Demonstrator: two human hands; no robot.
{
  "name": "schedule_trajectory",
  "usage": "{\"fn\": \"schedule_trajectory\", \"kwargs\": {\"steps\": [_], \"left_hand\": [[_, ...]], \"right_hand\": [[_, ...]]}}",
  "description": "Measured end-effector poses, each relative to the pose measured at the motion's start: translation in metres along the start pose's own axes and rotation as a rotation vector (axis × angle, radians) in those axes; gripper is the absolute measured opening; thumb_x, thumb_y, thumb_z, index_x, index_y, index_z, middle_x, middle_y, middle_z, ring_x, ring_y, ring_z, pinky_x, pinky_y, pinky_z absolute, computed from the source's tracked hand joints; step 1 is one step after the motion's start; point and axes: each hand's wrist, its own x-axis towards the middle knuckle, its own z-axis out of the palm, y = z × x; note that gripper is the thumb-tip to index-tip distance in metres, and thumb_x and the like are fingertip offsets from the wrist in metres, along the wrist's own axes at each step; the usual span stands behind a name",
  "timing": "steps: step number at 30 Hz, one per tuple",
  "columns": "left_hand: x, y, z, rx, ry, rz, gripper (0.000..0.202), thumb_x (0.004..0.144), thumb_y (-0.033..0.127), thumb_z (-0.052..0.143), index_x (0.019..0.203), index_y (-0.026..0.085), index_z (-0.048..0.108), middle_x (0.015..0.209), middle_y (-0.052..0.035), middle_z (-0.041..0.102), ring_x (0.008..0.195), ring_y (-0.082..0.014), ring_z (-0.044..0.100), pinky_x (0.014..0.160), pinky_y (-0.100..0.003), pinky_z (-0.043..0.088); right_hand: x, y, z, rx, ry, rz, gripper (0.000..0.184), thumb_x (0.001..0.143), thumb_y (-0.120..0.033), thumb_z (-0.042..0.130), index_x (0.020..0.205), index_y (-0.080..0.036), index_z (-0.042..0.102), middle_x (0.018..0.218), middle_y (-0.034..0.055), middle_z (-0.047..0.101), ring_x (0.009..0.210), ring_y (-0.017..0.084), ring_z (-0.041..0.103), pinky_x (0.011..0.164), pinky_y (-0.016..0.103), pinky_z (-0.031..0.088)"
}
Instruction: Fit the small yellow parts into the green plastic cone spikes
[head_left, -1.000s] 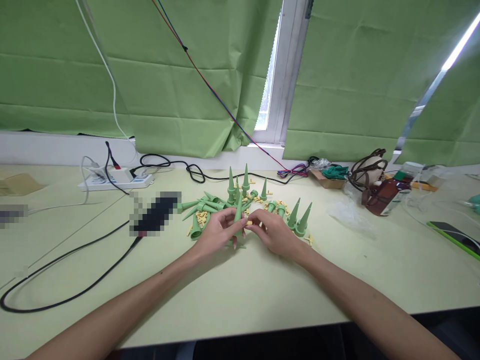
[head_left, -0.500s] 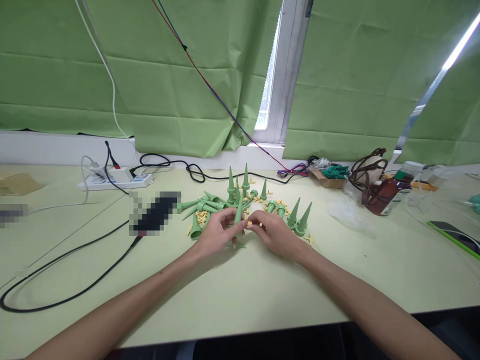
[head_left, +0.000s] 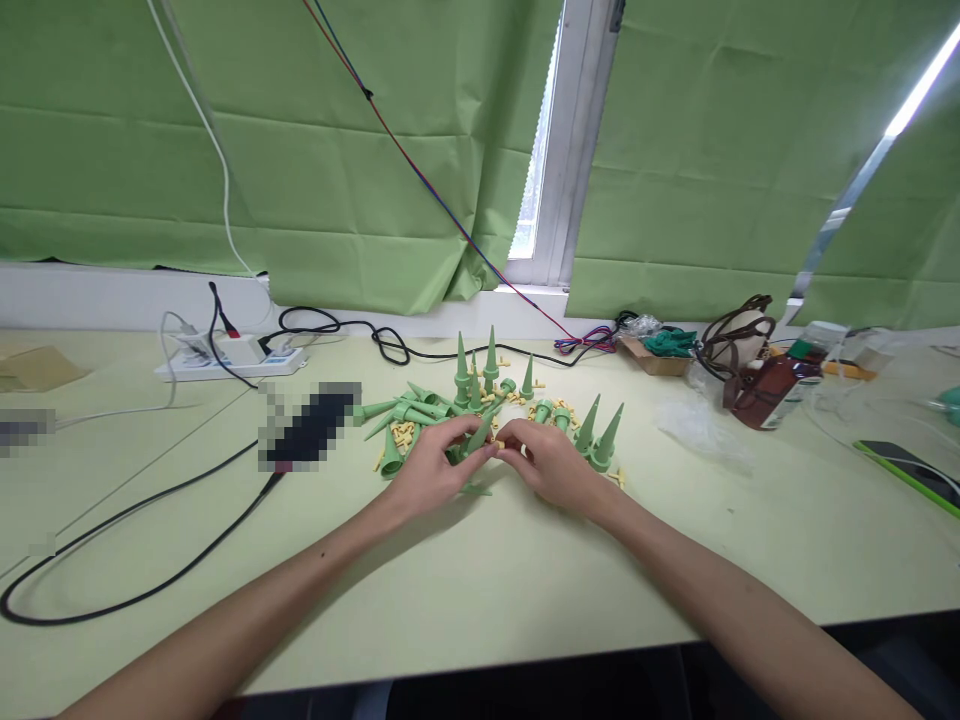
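Observation:
My left hand (head_left: 435, 468) is closed around a green plastic plant watering spike (head_left: 478, 437), whose pointed end tilts up to the right. With thumb and fingertips my right hand (head_left: 546, 462) pinches a small yellow plastic valve piece (head_left: 499, 444), held right by the spike; whether the two are joined I cannot tell. Behind the hands lie several loose green spikes (head_left: 420, 408), with small yellow pieces (head_left: 405, 434) scattered among them. Other spikes stand point up at the back, and two upright spikes (head_left: 606, 440) stand beside my right hand.
On the left are a white power strip (head_left: 232, 360), a pixelated dark device (head_left: 315, 425) and a looping black cable (head_left: 150, 597). To the right lie a clear plastic bag (head_left: 701, 432), a brown bottle (head_left: 776, 390), a small cardboard box (head_left: 652, 358) and a green-edged phone (head_left: 911, 478).
The spike in my left hand has tipped from nearly upright toward the right. My fingertips stay close together, with the yellow piece still in my right hand.

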Motion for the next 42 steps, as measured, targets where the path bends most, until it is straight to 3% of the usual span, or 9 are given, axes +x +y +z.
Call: {"fn": "schedule_trajectory", "kwargs": {"steps": [5, 8, 20, 26, 33, 42], "left_hand": [[-0.0010, -0.0060, 0.0013, 0.188, 0.081, 0.299, 0.010, 0.092, 0.019, 0.055, 0.095, 0.019, 0.065, 0.094, -0.0059, 0.066, 0.092, -0.0198, 0.057, 0.081, -0.033, 0.047], [-0.0018, -0.0094, 0.0027, 0.214, 0.123, 0.389, 0.015, 0.090, 0.012, 0.055, 0.098, 0.020, 0.065, 0.097, -0.0070, 0.065, 0.094, -0.0200, 0.057, 0.082, -0.034, 0.048], [-0.0031, -0.0091, 0.0047, 0.120, 0.225, 0.398, 0.011, 0.089, 0.016, 0.060, 0.096, 0.022, 0.067, 0.090, -0.0053, 0.069, 0.087, -0.0199, 0.062, 0.079, -0.037, 0.052], [-0.0042, -0.0085, 0.0033, 0.155, 0.222, 0.486, 0.023, 0.085, 0.007, 0.056, 0.100, 0.022, 0.066, 0.090, -0.0054, 0.070, 0.088, -0.0209, 0.062, 0.078, -0.038, 0.053], [-0.0056, -0.0080, 0.0035, 0.161, 0.214, 0.461, 0.018, 0.087, 0.011, 0.054, 0.097, 0.021, 0.065, 0.089, -0.0064, 0.070, 0.087, -0.0215, 0.064, 0.081, -0.040, 0.054], [-0.0060, -0.0067, 0.0039, 0.127, 0.216, 0.486, 0.025, 0.084, 0.003, 0.056, 0.098, 0.022, 0.064, 0.089, -0.0049, 0.068, 0.087, -0.0201, 0.062, 0.080, -0.038, 0.053]], "right_hand": [[-0.0002, 0.0029, 0.0015, -0.016, 0.030, 0.003, 0.004, 0.095, -0.023, 0.057, 0.093, -0.020, 0.057, 0.078, 0.0016, 0.063, 0.065, 0.014, 0.055, 0.060, 0.026, 0.042], [-0.0002, 0.0038, 0.0021, 0.006, 0.054, -0.012, 0.005, 0.096, -0.025, 0.055, 0.094, -0.020, 0.057, 0.081, 0.0028, 0.064, 0.068, 0.015, 0.057, 0.061, 0.026, 0.044], [0.0015, -0.0005, 0.0008, 0.068, 0.112, -0.068, 0.009, 0.098, -0.024, 0.052, 0.101, -0.021, 0.060, 0.089, 0.0050, 0.067, 0.076, 0.017, 0.062, 0.066, 0.029, 0.049], [0.0012, -0.0025, 0.0001, 0.074, 0.111, -0.081, 0.009, 0.098, -0.023, 0.051, 0.099, -0.020, 0.060, 0.088, 0.0044, 0.067, 0.074, 0.016, 0.061, 0.065, 0.028, 0.048], [0.0004, -0.0006, 0.0015, 0.067, 0.102, -0.083, 0.010, 0.099, -0.024, 0.050, 0.100, -0.021, 0.059, 0.088, 0.0041, 0.067, 0.074, 0.015, 0.061, 0.064, 0.028, 0.047], [0.0014, -0.0026, 0.0000, 0.077, 0.101, -0.090, 0.010, 0.099, -0.023, 0.050, 0.098, -0.021, 0.059, 0.086, 0.0036, 0.067, 0.072, 0.015, 0.061, 0.064, 0.028, 0.047]]}}
